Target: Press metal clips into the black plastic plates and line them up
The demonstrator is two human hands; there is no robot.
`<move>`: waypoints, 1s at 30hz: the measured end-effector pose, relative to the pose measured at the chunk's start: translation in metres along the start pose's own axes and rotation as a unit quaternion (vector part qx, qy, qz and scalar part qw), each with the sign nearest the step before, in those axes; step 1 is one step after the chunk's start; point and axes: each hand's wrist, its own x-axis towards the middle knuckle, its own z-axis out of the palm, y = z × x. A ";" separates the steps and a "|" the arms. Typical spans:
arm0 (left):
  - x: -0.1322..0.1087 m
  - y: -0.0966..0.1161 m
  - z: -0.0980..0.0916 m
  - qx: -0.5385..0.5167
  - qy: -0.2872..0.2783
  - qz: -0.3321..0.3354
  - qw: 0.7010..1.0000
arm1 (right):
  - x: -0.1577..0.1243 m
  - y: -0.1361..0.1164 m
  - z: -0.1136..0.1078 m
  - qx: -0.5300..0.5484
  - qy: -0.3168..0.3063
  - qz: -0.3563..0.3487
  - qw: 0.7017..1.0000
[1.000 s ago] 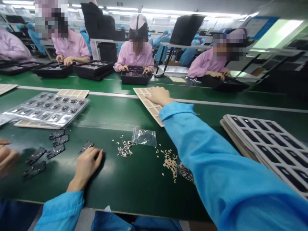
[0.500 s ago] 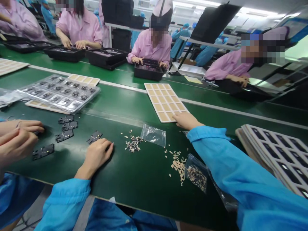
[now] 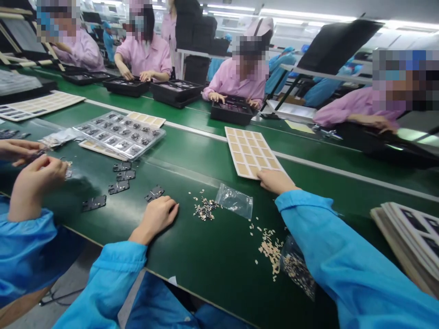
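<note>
- The green belt (image 3: 212,256) fills the lower frame and runs under both your arms.
- A stack of white trays (image 3: 411,233) sits at the right edge.
- A clear blister tray (image 3: 120,135) of dark parts lies in the upper left.
- The tan tray (image 3: 250,153) lies flat at centre, just above your right hand.
- Your right hand (image 3: 276,181) touches the tan tray's near corner with its fingers together. Whether they pinch it cannot be told.
- Your left hand (image 3: 156,218) lies palm down on the belt at lower centre, fingers together and loosely bent, holding nothing.
- A black plate (image 3: 154,193) lies just above that hand.
- A clear bag (image 3: 235,201) and a pile of bits (image 3: 205,210) lie between your hands.
</note>
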 end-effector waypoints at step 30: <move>0.001 0.002 -0.003 -0.001 -0.053 -0.012 0.999 | 0.003 -0.132 -0.065 0.092 0.098 -0.120 0.984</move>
